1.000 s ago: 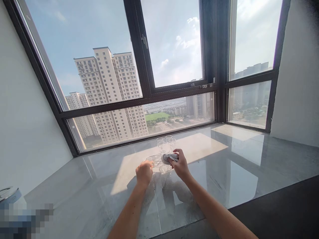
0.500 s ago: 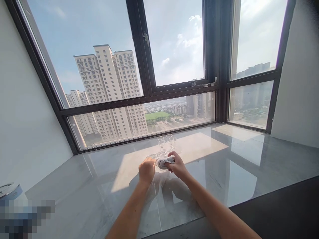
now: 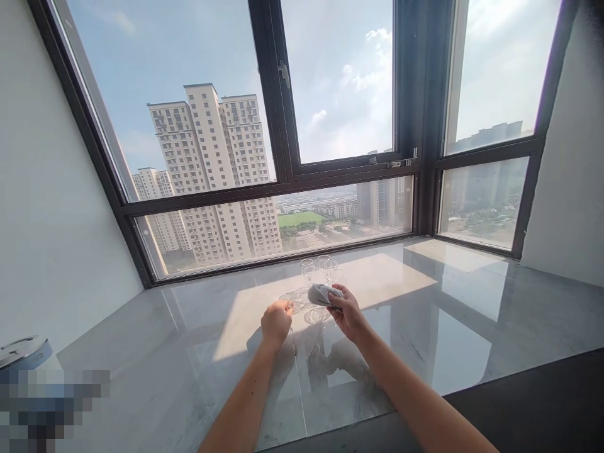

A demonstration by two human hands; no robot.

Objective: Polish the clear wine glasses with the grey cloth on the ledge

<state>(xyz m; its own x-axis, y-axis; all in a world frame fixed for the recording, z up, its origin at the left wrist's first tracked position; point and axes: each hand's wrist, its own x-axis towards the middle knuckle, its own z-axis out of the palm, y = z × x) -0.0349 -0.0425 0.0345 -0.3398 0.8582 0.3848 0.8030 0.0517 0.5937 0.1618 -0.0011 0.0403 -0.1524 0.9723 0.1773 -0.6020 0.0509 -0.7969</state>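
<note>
My left hand [image 3: 277, 322] is closed, with the fingers pinched on a clear wine glass whose round rim [image 3: 317, 316] shows to the right of them. Transparent glass blends with the bright counter, so its full outline is hard to make out. A bunched grey cloth [image 3: 321, 294] is gripped in my right hand [image 3: 348, 311], just above and behind that rim. Beyond both hands, several clear stemmed glasses [image 3: 310, 272] stand close together on the glossy counter.
The grey polished counter [image 3: 202, 377] carries bright window reflections and ends at a front edge on the lower right. At the far left stands a white and blue container [image 3: 28, 352], partly blurred out. Dark-framed windows [image 3: 278, 189] rise behind the glasses.
The cloth has come up out of the round rim and now sits above it, my right hand moving with it. My left hand keeps its hold. The view has shifted slightly.
</note>
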